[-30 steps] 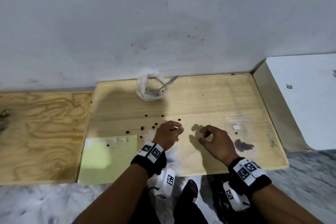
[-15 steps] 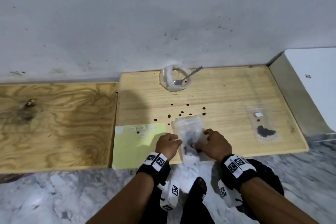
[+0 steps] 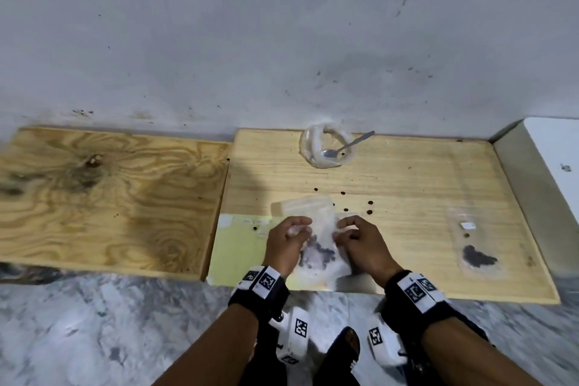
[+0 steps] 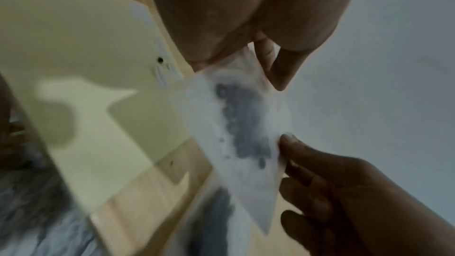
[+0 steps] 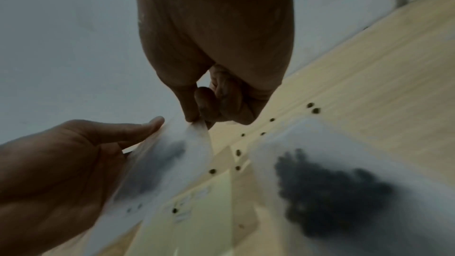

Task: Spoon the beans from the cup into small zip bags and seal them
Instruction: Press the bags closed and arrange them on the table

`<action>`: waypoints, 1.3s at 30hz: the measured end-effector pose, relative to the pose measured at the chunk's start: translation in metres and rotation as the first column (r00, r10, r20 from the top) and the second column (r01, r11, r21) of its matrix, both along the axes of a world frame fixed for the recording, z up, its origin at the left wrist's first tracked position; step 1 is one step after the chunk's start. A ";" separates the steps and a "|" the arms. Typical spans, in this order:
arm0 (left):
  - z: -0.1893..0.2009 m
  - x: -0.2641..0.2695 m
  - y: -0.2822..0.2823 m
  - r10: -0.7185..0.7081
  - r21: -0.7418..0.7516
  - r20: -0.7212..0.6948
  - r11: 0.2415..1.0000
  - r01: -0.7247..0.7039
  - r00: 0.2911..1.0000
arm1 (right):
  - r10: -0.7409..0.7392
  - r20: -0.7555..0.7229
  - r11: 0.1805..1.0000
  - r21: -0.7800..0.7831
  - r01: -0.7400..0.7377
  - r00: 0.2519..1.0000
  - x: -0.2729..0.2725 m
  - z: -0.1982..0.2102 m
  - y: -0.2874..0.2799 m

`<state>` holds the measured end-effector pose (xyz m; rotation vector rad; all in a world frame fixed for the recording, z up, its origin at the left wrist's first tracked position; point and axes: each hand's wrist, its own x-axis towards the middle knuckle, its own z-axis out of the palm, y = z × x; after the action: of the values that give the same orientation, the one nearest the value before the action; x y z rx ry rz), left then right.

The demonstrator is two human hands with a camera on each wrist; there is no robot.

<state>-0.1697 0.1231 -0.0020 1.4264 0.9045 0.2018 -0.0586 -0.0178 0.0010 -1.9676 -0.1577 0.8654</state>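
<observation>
A small clear zip bag (image 3: 316, 249) with a dark clump of beans hangs between my two hands over the front edge of the light board. My left hand (image 3: 300, 229) pinches its upper left edge, seen close in the left wrist view as the bag (image 4: 243, 124) held under thumb and fingers. My right hand (image 3: 344, 229) pinches the opposite edge of the bag (image 5: 169, 161). The clear cup (image 3: 313, 147) stands at the back of the board with the metal spoon (image 3: 347, 146) resting in it.
Another bag (image 3: 477, 252) with beans lies flat on the right of the light board (image 3: 407, 185). Several loose beans (image 3: 346, 209) dot the board ahead of my hands. A pale yellow sheet (image 3: 238, 247) lies to the left, beside a darker plywood board (image 3: 109, 197). A wall stands behind.
A second ago both hands hovered over the board with no bag in sight. Half a second ago they held the bag at the front edge. Now they pinch its two sides, raised.
</observation>
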 end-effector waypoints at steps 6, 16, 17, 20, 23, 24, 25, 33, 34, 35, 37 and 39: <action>0.020 -0.027 0.085 0.192 -0.058 0.083 0.980 -0.188 0.978 | 0.149 0.008 0.986 0.079 -0.149 0.989 -0.019 0.017 0.079; 0.002 -0.058 0.197 0.354 -0.078 0.070 0.934 -0.349 0.933 | 0.337 0.190 0.835 -0.512 -0.199 0.922 -0.044 -0.031 0.118; 0.001 -0.056 0.199 0.350 -0.092 0.067 0.935 -0.343 0.934 | 0.350 0.192 0.823 -0.531 -0.203 0.917 -0.047 -0.032 0.120; -0.004 -0.050 0.200 0.325 -0.102 0.044 0.942 -0.319 0.945 | 0.356 0.209 0.800 -0.571 -0.182 0.911 -0.050 -0.035 0.127; -0.012 -0.047 0.200 0.300 -0.086 0.023 0.951 -0.297 0.954 | 0.313 0.218 0.805 -0.578 -0.136 0.924 -0.053 -0.039 0.133; -0.014 -0.046 0.200 0.292 -0.087 0.024 0.953 -0.289 0.956 | 0.292 0.227 0.810 -0.575 -0.114 0.929 -0.053 -0.040 0.135; -0.015 -0.046 0.199 0.286 -0.084 0.026 0.955 -0.283 0.958 | 0.276 0.233 0.813 -0.573 -0.098 0.932 -0.053 -0.044 0.135; -0.015 -0.047 0.192 0.249 -0.034 0.068 0.968 -0.248 0.966 | 0.201 0.195 0.869 -0.488 -0.083 0.960 -0.049 -0.057 0.138; -0.015 -0.047 0.192 0.250 -0.018 0.065 0.968 -0.250 0.966 | 0.182 0.174 0.892 -0.444 -0.088 0.968 -0.047 -0.057 0.138; -0.015 -0.048 0.192 0.251 -0.001 0.061 0.968 -0.251 0.966 | 0.171 0.148 0.911 -0.401 -0.099 0.974 -0.044 -0.057 0.137; -0.015 -0.048 0.191 0.241 0.027 0.048 0.970 -0.242 0.969 | 0.159 0.117 0.942 -0.314 -0.115 0.980 -0.037 -0.052 0.136; -0.014 -0.047 0.190 0.201 0.046 0.038 0.978 -0.202 0.979 | 0.082 0.099 0.984 -0.164 -0.065 0.992 -0.031 -0.040 0.140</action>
<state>-0.2162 0.3132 -0.0161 1.3724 1.0227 0.4017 -0.0892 0.1219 -0.0389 -2.1712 -0.2299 0.8445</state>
